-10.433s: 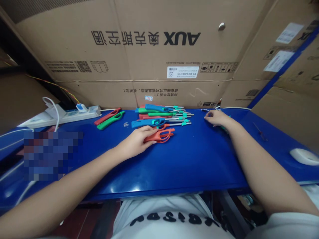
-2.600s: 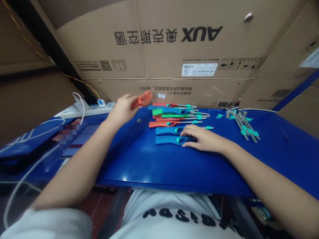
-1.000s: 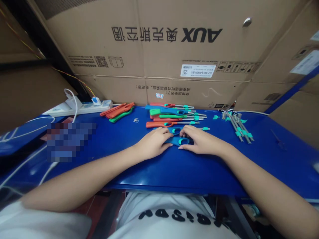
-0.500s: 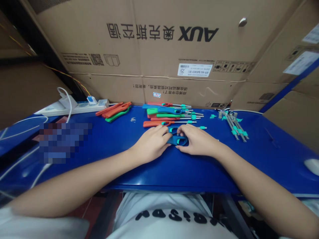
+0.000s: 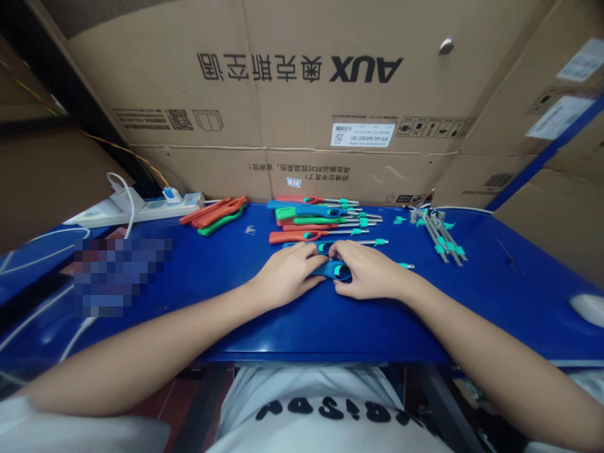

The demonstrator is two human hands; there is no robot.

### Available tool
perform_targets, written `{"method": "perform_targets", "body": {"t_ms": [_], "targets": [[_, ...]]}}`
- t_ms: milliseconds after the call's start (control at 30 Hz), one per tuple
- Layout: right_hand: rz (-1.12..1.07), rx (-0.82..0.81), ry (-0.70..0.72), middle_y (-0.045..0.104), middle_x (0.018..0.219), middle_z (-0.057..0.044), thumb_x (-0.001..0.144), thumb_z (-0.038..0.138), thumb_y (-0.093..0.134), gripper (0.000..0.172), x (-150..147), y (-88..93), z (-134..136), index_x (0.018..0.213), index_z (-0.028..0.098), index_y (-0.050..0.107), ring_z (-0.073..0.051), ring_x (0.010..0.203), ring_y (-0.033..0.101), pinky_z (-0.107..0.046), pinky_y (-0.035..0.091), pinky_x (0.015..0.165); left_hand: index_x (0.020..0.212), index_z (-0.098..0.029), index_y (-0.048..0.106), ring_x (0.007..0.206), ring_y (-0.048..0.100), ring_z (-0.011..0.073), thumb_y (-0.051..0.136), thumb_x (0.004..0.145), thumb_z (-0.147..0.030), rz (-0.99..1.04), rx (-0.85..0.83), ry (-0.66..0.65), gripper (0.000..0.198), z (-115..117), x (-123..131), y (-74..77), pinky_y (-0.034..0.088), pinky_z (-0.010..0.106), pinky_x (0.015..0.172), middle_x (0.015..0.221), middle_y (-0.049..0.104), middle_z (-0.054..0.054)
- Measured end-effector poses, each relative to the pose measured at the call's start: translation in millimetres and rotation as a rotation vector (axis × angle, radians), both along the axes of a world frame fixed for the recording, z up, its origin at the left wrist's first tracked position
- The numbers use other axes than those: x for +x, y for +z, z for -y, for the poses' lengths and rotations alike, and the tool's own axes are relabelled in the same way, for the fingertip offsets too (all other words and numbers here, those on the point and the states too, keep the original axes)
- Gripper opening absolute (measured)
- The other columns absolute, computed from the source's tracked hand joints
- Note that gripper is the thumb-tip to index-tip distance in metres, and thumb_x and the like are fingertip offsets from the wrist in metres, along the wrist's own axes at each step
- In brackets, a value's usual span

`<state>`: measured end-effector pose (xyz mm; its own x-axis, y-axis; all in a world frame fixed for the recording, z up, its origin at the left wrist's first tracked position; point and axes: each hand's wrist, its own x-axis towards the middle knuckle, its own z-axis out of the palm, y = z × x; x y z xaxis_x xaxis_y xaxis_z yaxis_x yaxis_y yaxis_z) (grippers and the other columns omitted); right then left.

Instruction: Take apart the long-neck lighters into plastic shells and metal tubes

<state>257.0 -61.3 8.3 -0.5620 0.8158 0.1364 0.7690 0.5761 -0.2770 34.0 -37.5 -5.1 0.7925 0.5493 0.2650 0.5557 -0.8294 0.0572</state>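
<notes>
Both hands meet over a blue long-reach lighter (image 5: 325, 270) that lies lengthwise at the middle of the table. My left hand (image 5: 290, 272) is closed around its handle end, thumb and fingers pinching the body. My right hand (image 5: 372, 269) curls around the trigger opening, where a teal trigger shows. The lighter's metal tip (image 5: 408, 266) pokes out beyond the right hand; the rest of its tube is hidden. Just behind the fingers lies another blue lighter (image 5: 322, 247), partly covered. Beyond it is an orange lighter (image 5: 287, 236) with a teal piece on its metal tube.
Several more lighters (image 5: 311, 212) are heaped behind. Orange and green handle shells (image 5: 217, 214) lie back left beside small pins (image 5: 250, 230). Metal tubes with teal pieces (image 5: 441, 236) lie at right. A power strip (image 5: 174, 206) and cables are left; a cardboard box (image 5: 302, 113) stands behind.
The view has shifted slightly. Both hands keep hold of the blue lighter, and more of its metal tip shows past my right hand. My right fingers have shifted a little.
</notes>
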Motion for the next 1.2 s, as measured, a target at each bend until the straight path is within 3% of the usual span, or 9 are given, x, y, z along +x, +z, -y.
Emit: {"method": "perform_targets", "body": {"t_ms": [200, 333, 400, 567, 700, 833, 1000, 1200], "targets": [[-0.053, -0.058, -0.038, 0.065, 0.101, -0.006, 0.077, 0.046, 0.076, 0.043, 25.3, 5.9, -13.1, 0.106, 0.021, 0.057, -0.022, 0.087, 0.061, -0.031, 0.044, 0.072, 0.123, -0.018, 0.065, 0.102, 0.063, 0.0257, 0.062, 0.097, -0.038, 0.128, -0.112, 0.028, 0.033, -6.9, -3.1, -5.1, 0.054, 0.038, 0.088, 0.109, 0.064, 0.01], [-0.047, -0.098, -0.008, 0.065, 0.084, -0.004, 0.086, 0.04, 0.067, 0.021, 46.6, 7.4, -26.6, 0.09, 0.02, 0.062, -0.018, 0.075, 0.056, -0.029, 0.041, 0.067, 0.121, -0.017, 0.067, 0.105, 0.064, 0.0258, 0.069, 0.093, -0.035, 0.271, -0.221, 0.025, 0.034, -15.1, -4.9, -10.6, 0.053, 0.04, 0.095, 0.112, 0.065, 0.01], [-0.112, -0.144, 0.01, 0.067, 0.081, -0.004, 0.09, 0.038, 0.061, 0.02, 51.4, 7.5, -30.4, 0.088, 0.018, 0.065, -0.018, 0.072, 0.057, -0.029, 0.042, 0.067, 0.121, -0.016, 0.067, 0.106, 0.064, 0.0256, 0.069, 0.093, -0.035, 0.316, -0.259, 0.023, 0.034, -17.4, -5.0, -11.3, 0.052, 0.04, 0.096, 0.111, 0.065, 0.01], [-0.292, -0.23, 0.027, 0.073, 0.091, -0.006, 0.09, 0.041, 0.061, 0.027, 50.2, 9.5, -28.9, 0.101, 0.017, 0.07, -0.018, 0.078, 0.062, -0.031, 0.048, 0.072, 0.121, -0.017, 0.065, 0.107, 0.064, 0.0258, 0.064, 0.096, -0.037, 0.341, -0.277, 0.024, 0.032, -17.5, -4.6, -9.7, 0.052, 0.042, 0.098, 0.111, 0.065, 0.01], [-0.371, -0.225, -0.016, 0.062, 0.078, 0.0, 0.085, 0.035, 0.063, 0.025, 48.5, 9.4, -24.7, 0.103, 0.018, 0.063, -0.014, 0.065, 0.053, -0.026, 0.045, 0.061, 0.12, -0.018, 0.062, 0.113, 0.063, 0.0278, 0.062, 0.097, -0.038, 0.323, -0.239, 0.018, 0.031, -16.0, -5.1, -10.1, 0.051, 0.045, 0.101, 0.117, 0.063, 0.012], [-0.354, -0.182, -0.011, 0.059, 0.073, 0.001, 0.086, 0.035, 0.062, 0.019, 47.6, 7.4, -24.6, 0.095, 0.018, 0.062, -0.013, 0.063, 0.05, -0.026, 0.043, 0.061, 0.121, -0.018, 0.061, 0.116, 0.061, 0.029, 0.06, 0.097, -0.035, 0.305, -0.223, 0.012, 0.03, -12.2, -4.4, -10.2, 0.051, 0.047, 0.102, 0.12, 0.061, 0.014], [-0.246, -0.087, -0.015, 0.055, 0.062, 0.001, 0.089, 0.042, 0.059, 0.029, 43.2, 4.2, -26.8, 0.073, 0.018, 0.062, -0.013, 0.06, 0.048, -0.026, 0.035, 0.058, 0.13, -0.016, 0.059, 0.119, 0.061, 0.0274, 0.064, 0.095, -0.039, 0.359, -0.316, -0.018, 0.042, -7.3, 1.0, -10.7, 0.05, 0.044, 0.106, 0.124, 0.062, 0.014], [-0.249, -0.046, -0.02, 0.07, 0.077, -0.003, 0.093, 0.039, 0.056, 0.025, 40.0, -1.2, -27.9, 0.089, 0.019, 0.071, -0.016, 0.068, 0.058, -0.026, 0.039, 0.063, 0.117, -0.019, 0.063, 0.11, 0.065, 0.0254, 0.069, 0.091, -0.041, 0.533, -0.424, 0.029, 0.035, -11.1, 3.2, -14.2, 0.051, 0.043, 0.101, 0.115, 0.069, 0.009]]}}
